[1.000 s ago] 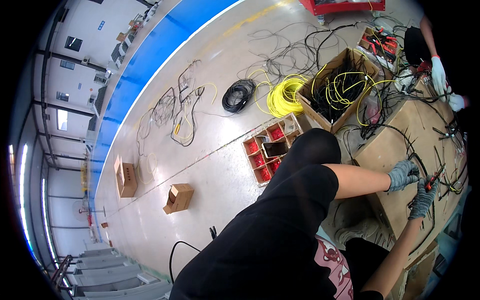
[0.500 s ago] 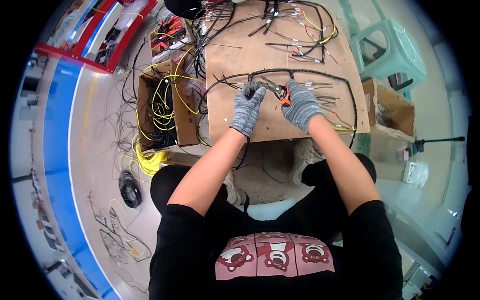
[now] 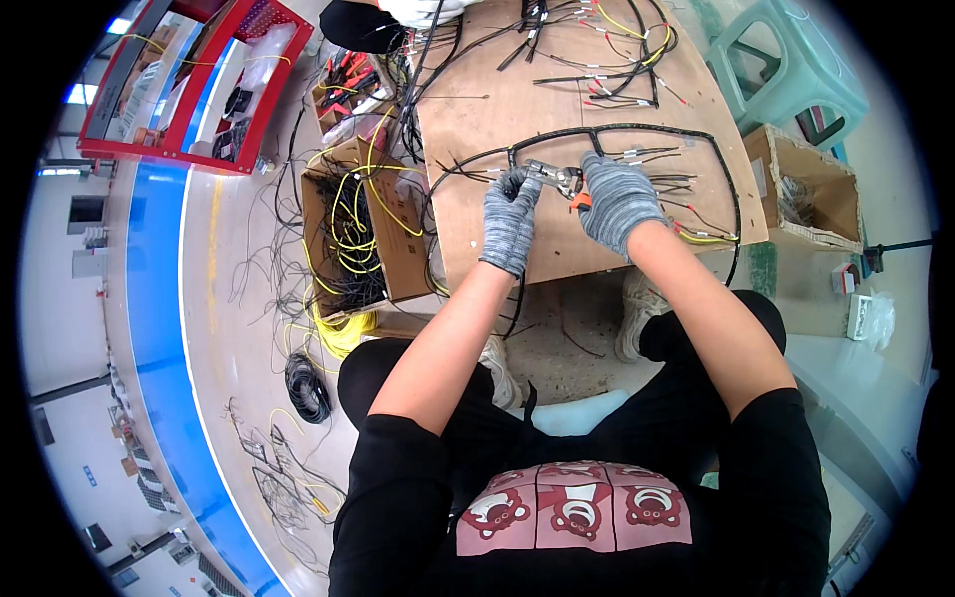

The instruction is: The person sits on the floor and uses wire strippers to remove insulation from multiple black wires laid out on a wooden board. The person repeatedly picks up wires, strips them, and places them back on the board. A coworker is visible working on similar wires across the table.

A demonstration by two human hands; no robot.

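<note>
Both hands wear grey knit gloves over the board. My right hand (image 3: 619, 206) is closed round a hand tool with orange handles (image 3: 580, 202), seemingly wire strippers or pliers. Its metal jaws (image 3: 545, 173) point left toward my other hand. My left hand (image 3: 509, 221) has its fingers curled at the jaws, round a dark branch of the wire harness; the pinched end is mostly hidden. Black wrapped harness (image 3: 657, 129) arches across the plywood board (image 3: 597, 249), its short labelled wire ends (image 3: 671, 184) fanned out beside my right hand.
A second harness (image 3: 637, 75) lies on the board's far side. Left of the board are a cardboard box (image 3: 398, 249) of black and yellow wire, a box of red-handled tools (image 3: 343, 85) and wire coils (image 3: 306, 388). Right are another carton (image 3: 831, 204) and a green stool (image 3: 796, 75).
The whole view has shifted, so board and hands sit further right. The tool has turned slightly in my right hand, and both hands stay close together at its jaws.
</note>
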